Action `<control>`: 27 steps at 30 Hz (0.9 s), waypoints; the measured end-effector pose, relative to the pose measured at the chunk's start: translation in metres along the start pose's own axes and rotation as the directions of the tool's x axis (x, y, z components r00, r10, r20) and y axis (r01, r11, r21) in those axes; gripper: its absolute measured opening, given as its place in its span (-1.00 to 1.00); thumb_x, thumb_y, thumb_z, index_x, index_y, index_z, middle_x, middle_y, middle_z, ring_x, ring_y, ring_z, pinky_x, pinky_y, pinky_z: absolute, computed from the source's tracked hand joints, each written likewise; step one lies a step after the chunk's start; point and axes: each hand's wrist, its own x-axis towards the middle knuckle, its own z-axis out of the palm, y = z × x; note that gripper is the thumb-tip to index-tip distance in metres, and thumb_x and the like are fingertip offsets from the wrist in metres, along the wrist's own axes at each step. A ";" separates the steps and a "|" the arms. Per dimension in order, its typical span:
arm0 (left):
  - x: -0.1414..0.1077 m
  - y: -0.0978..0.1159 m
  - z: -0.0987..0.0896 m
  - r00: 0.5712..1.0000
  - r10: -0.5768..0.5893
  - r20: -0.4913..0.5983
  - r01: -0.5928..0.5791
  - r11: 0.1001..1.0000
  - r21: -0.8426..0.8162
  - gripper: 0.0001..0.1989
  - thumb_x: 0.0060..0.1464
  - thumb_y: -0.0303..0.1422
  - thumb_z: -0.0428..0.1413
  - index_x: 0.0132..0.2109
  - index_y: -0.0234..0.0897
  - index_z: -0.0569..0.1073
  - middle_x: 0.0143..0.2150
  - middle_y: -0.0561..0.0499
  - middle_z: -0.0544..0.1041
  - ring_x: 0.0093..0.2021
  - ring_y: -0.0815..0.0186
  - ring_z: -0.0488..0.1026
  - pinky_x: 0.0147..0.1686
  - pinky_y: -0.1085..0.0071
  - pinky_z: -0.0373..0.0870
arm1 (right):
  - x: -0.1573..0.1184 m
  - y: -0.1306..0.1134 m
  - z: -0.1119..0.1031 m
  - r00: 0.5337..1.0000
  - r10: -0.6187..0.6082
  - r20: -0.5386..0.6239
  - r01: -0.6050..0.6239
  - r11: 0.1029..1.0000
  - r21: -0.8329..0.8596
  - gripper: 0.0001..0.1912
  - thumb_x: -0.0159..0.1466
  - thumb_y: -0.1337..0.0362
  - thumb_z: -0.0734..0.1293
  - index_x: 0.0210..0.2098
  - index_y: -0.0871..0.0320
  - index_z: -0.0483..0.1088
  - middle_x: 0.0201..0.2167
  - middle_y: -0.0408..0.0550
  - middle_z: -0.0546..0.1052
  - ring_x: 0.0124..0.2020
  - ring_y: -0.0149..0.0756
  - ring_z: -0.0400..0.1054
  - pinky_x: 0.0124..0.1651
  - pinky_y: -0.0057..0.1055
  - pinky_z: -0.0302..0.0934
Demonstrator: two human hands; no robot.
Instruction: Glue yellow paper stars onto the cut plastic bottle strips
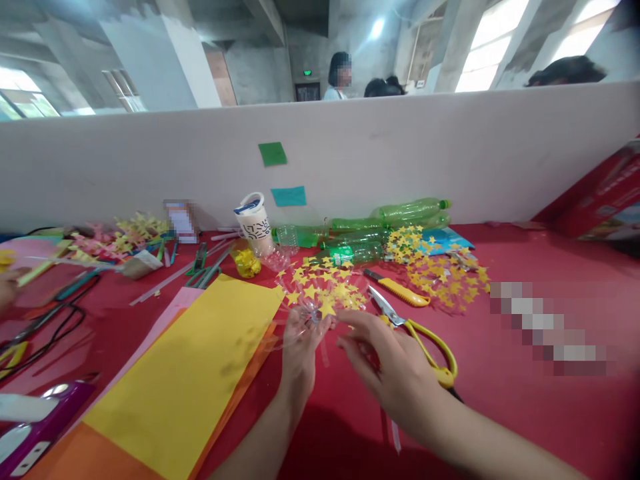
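My left hand [300,343] is closed on a clear plastic piece whose strips fan out and carry yellow stars [310,292]. Close to its right, my right hand [387,360] has its fingers curved beside one yellow star [327,307]; the thumb and index tips are near the star, and whether they hold anything is too small to tell. Yellow-handled scissors [430,343] lie partly behind my right hand, and a yellow cutter [403,291] rests beyond them. More starred strips [447,277] spread at the back right.
Yellow sheets [193,373] lie at the left. Green bottles [355,247] and a white cup [255,227] stand or lie by the partition [400,153]. A purple power strip [45,427] is at front left. Another person's hand [10,287] shows at the left edge.
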 end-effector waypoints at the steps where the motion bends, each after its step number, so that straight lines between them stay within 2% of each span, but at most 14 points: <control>1: -0.001 0.000 0.000 1.000 -0.004 0.000 0.004 1.000 0.001 -0.67 -0.17 -0.38 0.29 -0.27 -0.20 0.30 -0.37 0.12 0.51 -0.32 0.32 0.52 -0.19 0.35 0.41 | 0.000 0.001 0.001 1.000 0.010 0.001 -0.010 1.000 0.028 -0.73 0.29 0.43 0.22 -0.02 0.15 0.27 -0.18 -0.06 0.55 -0.24 -0.39 0.49 -0.16 -0.54 0.34; 5: -0.001 0.002 0.000 1.000 -0.007 0.018 0.006 1.000 0.025 -0.73 -0.12 -0.39 0.26 -0.28 -0.20 0.33 -0.38 0.12 0.52 -0.32 0.33 0.50 -0.22 0.38 0.39 | 0.000 0.003 0.006 0.999 -0.033 -0.018 0.034 0.997 0.072 -0.77 0.30 0.42 0.22 -0.05 0.12 0.28 -0.18 -0.07 0.55 -0.20 -0.39 0.48 -0.13 -0.52 0.34; 13: 0.002 0.013 0.003 0.999 -0.039 0.009 0.038 0.998 0.046 -0.79 -0.07 -0.38 0.24 -0.29 -0.30 0.36 -0.40 0.06 0.50 -0.37 0.37 0.47 -0.25 0.39 0.38 | -0.006 0.006 0.014 0.997 -0.070 0.045 0.068 0.996 0.052 -0.77 0.32 0.40 0.18 -0.04 0.11 0.26 -0.33 -0.09 0.55 -0.35 -0.36 0.47 -0.32 -0.48 0.33; 23: 0.001 0.002 -0.002 1.000 -0.013 0.014 0.012 0.997 0.082 -0.70 -0.15 -0.40 0.29 -0.28 -0.23 0.33 -0.34 0.05 0.50 -0.31 0.34 0.49 -0.21 0.40 0.40 | 0.000 0.001 0.001 0.988 -0.151 -0.030 0.151 0.988 0.032 -0.76 0.29 0.45 0.24 -0.05 0.17 0.32 -0.22 -0.03 0.55 -0.22 -0.38 0.45 -0.15 -0.52 0.34; 27: 0.001 0.002 -0.002 1.000 -0.023 0.006 0.022 0.996 0.092 -0.68 -0.17 -0.37 0.30 -0.28 -0.20 0.33 -0.33 0.05 0.50 -0.31 0.35 0.49 -0.21 0.41 0.41 | 0.000 0.000 0.000 0.979 -0.203 -0.012 0.204 0.979 0.028 -0.75 0.27 0.51 0.21 -0.08 0.19 0.35 -0.18 0.01 0.53 -0.18 -0.36 0.44 -0.14 -0.49 0.35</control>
